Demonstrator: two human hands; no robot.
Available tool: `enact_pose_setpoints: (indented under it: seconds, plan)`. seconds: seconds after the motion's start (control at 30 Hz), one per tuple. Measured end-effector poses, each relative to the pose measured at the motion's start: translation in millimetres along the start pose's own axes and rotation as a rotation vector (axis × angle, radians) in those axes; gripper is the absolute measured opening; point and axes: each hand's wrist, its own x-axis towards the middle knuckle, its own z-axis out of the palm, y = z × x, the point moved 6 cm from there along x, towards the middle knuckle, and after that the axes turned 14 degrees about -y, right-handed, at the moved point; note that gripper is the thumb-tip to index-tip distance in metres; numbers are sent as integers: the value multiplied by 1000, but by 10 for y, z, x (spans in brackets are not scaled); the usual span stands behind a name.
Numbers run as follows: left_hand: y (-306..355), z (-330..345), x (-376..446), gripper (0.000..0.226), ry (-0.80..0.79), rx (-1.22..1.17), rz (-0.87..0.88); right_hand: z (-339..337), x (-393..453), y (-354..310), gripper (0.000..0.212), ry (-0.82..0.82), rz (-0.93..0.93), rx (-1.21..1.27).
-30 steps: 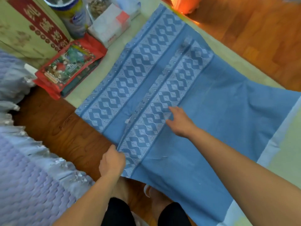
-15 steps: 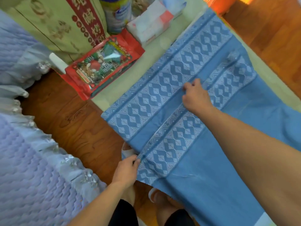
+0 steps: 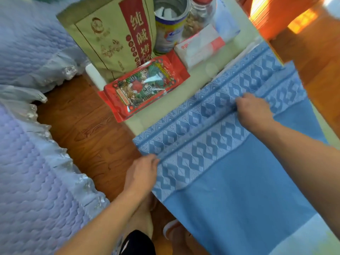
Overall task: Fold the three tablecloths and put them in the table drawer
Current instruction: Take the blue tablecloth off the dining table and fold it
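- Stuff crowding the far end of your table: one red snack packet lying flat at about 10 o'clock from the cloth, its near end hanging over the table edge. Behind it stands one tan paper bag with a red stripe.
- Right of the bag at 12 o'clock: one tin can, one jar with a red lid, and one white-and-pink box lying right at the cloth's far edge.
- One blue tablecloth in view, spread across the table, its patterned border doubled over itself toward 11 o'clock, the plain part running down to 5 o'clock.
- Your left hand pinches the folded border's edge at the near-left corner, which hangs past the table over the wood floor.
- Your right hand sits farther along that fold at 1 o'clock, fingers curled onto the cloth; looks like a pinch too.
- One quilted lilac bedspread fills 9 o'clock.
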Motion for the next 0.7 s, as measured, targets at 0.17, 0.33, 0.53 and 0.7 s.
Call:
enact_pose_setpoints:
  seconds: [0.17, 0.33, 0.53, 0.7]
  plan:
    - [-537, -321, 402, 31, 63, -265, -84, -211, 435, -452, 16, -4, -21, 7]
    - [-826, -343, 720, 72, -169, -614, -50, -118, 479, -539, 16, 101, 7, 52]
    - [-1072, -209, 688, 50, -395, -355, 3, -124, 420, -533, 17, 149, 58, 98]
    - [-1081, -282, 701, 35, -225, -783, -25, -229, 443, -523, 17, 140, 107, 80]
